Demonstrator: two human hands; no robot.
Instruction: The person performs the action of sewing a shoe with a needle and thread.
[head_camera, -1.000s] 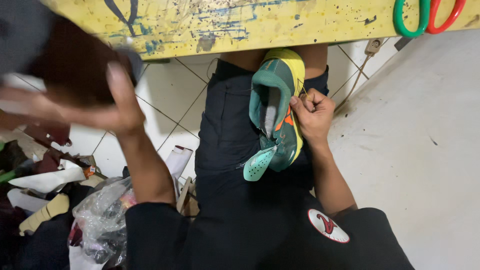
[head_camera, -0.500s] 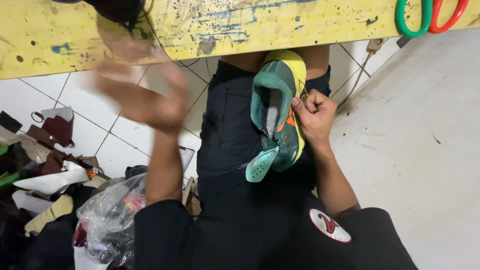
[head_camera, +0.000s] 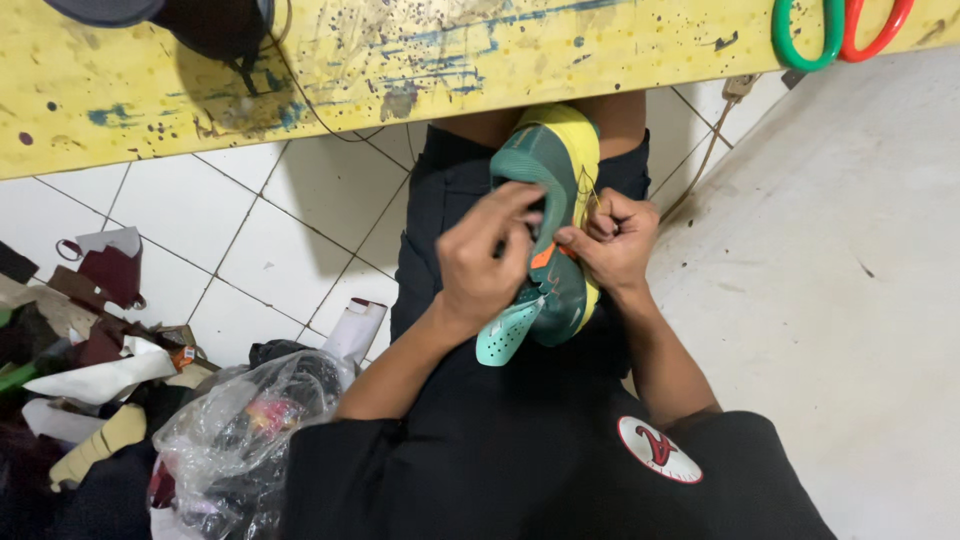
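Left hand (head_camera: 487, 262) back from upper left, now curled over green shoe (head_camera: 548, 210) mid-frame; right hand (head_camera: 615, 240) pinching, perhaps thread.

One view only, from the head, looking steeply down the person's own chest and lap; the hands (head_camera: 545, 260) sit near and about centre; the yellow bench (head_camera: 420, 60) edge crosses the top, so the view faces forward and down; tiled floor (head_camera: 250, 230) shows on the left, plain floor (head_camera: 850, 300) on the right.
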